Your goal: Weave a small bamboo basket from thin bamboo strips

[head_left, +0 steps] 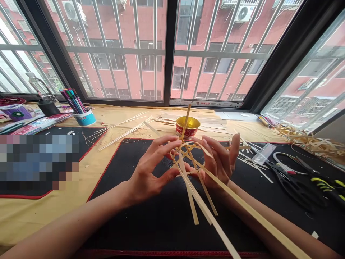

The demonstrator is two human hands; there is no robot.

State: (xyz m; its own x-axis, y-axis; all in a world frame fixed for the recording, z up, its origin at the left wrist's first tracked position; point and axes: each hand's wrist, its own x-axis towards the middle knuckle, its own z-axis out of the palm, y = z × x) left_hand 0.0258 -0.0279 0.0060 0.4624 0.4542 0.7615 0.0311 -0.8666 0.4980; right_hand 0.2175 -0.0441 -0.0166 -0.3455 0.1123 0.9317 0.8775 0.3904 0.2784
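Head view: left hand (149, 172) and right hand (219, 162) fingers pinch crossed strips (188, 187); behind, a red bowl (185, 133), gold inside; a blue cup (86, 119) holds pens (73, 100).

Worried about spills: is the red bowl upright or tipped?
Upright: the red bowl stands on its base, rim level, gold inside facing up.

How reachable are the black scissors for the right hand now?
Probably yes: the black scissors lie on the mat just right of the right hand, with only loose slivers between. But that hand is pinching the bamboo strips, so it would need to let go.
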